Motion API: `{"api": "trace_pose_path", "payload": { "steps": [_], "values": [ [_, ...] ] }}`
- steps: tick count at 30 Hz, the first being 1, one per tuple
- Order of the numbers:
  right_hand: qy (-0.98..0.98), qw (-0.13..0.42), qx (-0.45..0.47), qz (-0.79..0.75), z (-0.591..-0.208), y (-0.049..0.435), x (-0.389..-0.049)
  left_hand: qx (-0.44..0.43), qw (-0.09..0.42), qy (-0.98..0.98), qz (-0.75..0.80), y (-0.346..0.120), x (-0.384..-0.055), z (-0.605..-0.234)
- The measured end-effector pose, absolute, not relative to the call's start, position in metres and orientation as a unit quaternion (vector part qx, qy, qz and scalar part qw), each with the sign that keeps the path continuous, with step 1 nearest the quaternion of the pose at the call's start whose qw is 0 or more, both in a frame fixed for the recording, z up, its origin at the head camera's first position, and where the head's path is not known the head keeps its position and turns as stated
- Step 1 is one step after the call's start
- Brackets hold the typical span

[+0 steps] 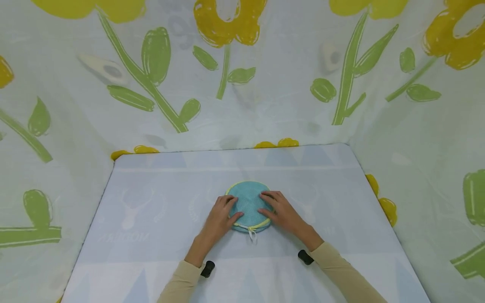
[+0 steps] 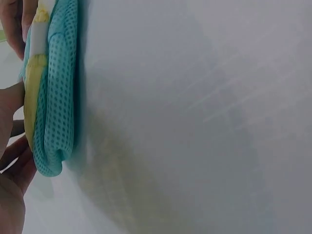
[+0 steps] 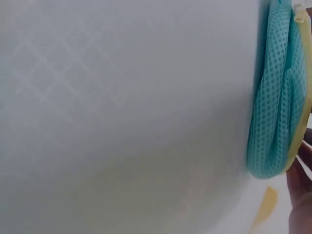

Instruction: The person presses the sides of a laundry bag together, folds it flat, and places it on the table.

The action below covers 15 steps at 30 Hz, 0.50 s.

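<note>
A round, flattened mesh laundry bag (image 1: 250, 206) in turquoise lies on the table, with yellow edging and a white loop at its near side. My left hand (image 1: 223, 212) rests on the left part of the bag, fingers spread and thumb on the mesh. On the opposite side my right hand (image 1: 278, 210) touches the bag's top with fingers and thumb apart. The left wrist view shows the folded layers of the bag (image 2: 61, 87) beneath the yellow rim. Similar soft folds of the bag (image 3: 273, 107) show in the right wrist view.
The bag lies on a pale blue-and-white patterned table cover (image 1: 159, 244). Fabric walls with yellow flowers and green leaves (image 1: 265, 105) stand behind the table and on both sides. Black wrist devices (image 1: 207, 269) sit at both cuffs.
</note>
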State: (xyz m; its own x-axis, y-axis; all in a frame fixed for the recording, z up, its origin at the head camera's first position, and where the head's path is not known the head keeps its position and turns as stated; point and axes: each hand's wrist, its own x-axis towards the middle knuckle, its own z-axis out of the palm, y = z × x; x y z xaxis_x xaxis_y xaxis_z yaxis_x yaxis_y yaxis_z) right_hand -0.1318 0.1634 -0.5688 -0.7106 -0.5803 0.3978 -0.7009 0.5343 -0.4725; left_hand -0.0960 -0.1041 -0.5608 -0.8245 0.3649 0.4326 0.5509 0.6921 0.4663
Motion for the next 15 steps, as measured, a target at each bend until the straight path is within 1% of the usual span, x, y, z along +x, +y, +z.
{"api": "trace_pose_path", "payload": {
  "steps": [5,10,15],
  "values": [
    [-0.864,0.121,0.354,0.336,-0.559,0.167,-0.134,-0.262,0.204,-0.892,-0.306,-0.109,-0.102,-0.558],
    [-0.861,0.163,0.333,0.348,-0.553,0.172,-0.141,-0.238,0.259,-0.887,-0.3,-0.114,-0.108,-0.554],
    [-0.871,0.193,0.316,0.323,-0.549,0.179,-0.148,-0.213,0.294,-0.886,-0.288,-0.122,-0.113,-0.55]
  ]
}}
